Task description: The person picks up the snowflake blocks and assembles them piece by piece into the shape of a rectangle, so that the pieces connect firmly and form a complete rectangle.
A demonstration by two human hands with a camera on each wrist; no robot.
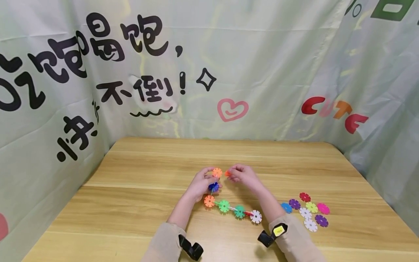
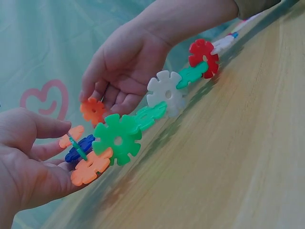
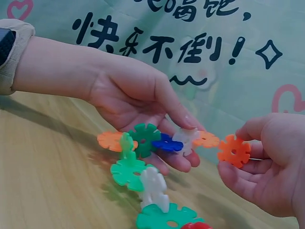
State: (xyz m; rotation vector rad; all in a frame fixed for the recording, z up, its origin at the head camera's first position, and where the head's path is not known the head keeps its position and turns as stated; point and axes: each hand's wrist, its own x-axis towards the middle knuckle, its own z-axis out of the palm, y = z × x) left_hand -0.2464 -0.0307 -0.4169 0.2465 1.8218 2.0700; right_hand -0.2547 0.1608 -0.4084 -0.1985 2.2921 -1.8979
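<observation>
A bent chain of interlocked flower-shaped notched discs runs along the table in the head view, from a light orange disc (image 1: 217,172) past a blue disc (image 1: 213,187) to a white disc (image 1: 256,217). My left hand (image 1: 198,185) holds the chain's far end, its thumb and fingers around the discs near the light orange one. Between thumb and fingers, my right hand (image 1: 243,177) pinches a single darker orange disc (image 3: 233,151). That disc is very close to the chain's light orange end; whether they touch, I cannot tell. A green disc (image 2: 117,140) belongs to the chain's middle.
Several loose discs lie right of the right forearm, among them a red disc (image 1: 305,197), a pink disc (image 1: 323,208) and a blue disc (image 1: 286,207). The wooden table (image 1: 131,218) meets a printed curtain (image 1: 275,72) at the back and sides.
</observation>
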